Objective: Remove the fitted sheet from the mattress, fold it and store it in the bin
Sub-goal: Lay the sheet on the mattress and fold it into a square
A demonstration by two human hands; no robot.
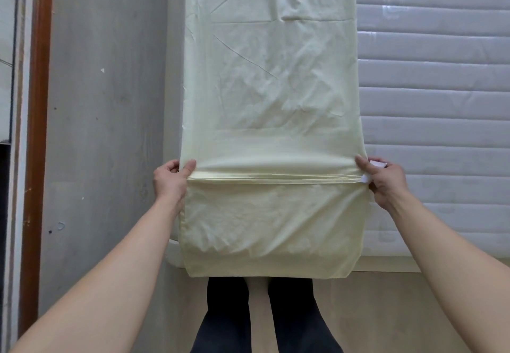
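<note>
A pale yellow fitted sheet [270, 82] lies folded into a long narrow strip along the left side of the bare white quilted mattress [433, 110]. Its near end hangs a little over the mattress's front edge. My left hand [171, 180] pinches the sheet's left edge at a fold line that runs across the strip. At the right edge my right hand [383, 179] grips the same fold, with a small white tag showing beside its fingers. The bin is not in view.
A grey wall [110, 104] runs close along the mattress's left side, with a brown door frame [38, 104] further left. My dark-trousered legs [262, 319] stand on a light wood floor [386, 311] at the mattress's foot.
</note>
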